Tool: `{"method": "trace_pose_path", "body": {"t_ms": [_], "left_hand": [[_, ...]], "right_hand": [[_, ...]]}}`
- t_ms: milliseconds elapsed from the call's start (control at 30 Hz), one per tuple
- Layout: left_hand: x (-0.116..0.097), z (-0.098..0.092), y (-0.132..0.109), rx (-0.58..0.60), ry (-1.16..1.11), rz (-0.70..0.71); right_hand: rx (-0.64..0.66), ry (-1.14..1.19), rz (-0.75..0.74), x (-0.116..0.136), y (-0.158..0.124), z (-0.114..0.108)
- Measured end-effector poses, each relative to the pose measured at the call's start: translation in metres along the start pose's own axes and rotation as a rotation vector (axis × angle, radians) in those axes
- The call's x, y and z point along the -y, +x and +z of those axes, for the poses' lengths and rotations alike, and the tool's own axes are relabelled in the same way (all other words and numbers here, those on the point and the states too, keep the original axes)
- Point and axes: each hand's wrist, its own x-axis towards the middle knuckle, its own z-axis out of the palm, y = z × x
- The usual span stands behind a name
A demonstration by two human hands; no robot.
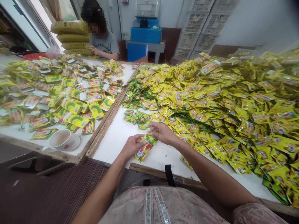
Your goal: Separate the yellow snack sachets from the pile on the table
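My left hand (134, 145) is closed on a small yellow-and-green carton (145, 150) printed with fruit and letters, held tilted just above the white tabletop near the front edge. At the carton's upper end, the bent fingers of my right hand (163, 133) are closed on it and hide its top. Just beyond both hands lie several small green sachets (136, 118). To the right, a large heap of yellow sachets (210, 93) comes close to my right forearm.
Many small cartons (74, 107), several with white flaps out, cover the left table, beside a white cup (63, 140). A wooden rail (109, 119) divides the two tables. Across the table sits another person (104, 42), near stacked yellow sacks (72, 39). Blue boxes (146, 35) stand behind.
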Motion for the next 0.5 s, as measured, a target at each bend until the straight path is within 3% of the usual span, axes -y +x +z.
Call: {"method": "trace_pose_path", "body": {"t_ms": [100, 267, 367, 500], "left_hand": [[0.005, 0.004, 0.002, -0.003, -0.019, 0.049], [0.016, 0.007, -0.002, 0.043, 0.033, 0.055], [0.016, 0.005, -0.009, 0.100, 0.017, 0.020], [0.010, 0.004, -0.017, 0.066, -0.021, -0.013]], "right_hand": [[-0.110, -0.005, -0.018, -0.001, -0.011, 0.000], [-0.055, -0.128, -0.012, -0.001, -0.022, 0.006], [-0.099, -0.167, 0.005, -0.002, -0.023, 0.013], [-0.059, -0.158, -0.035, 0.001, -0.023, 0.024]]}}
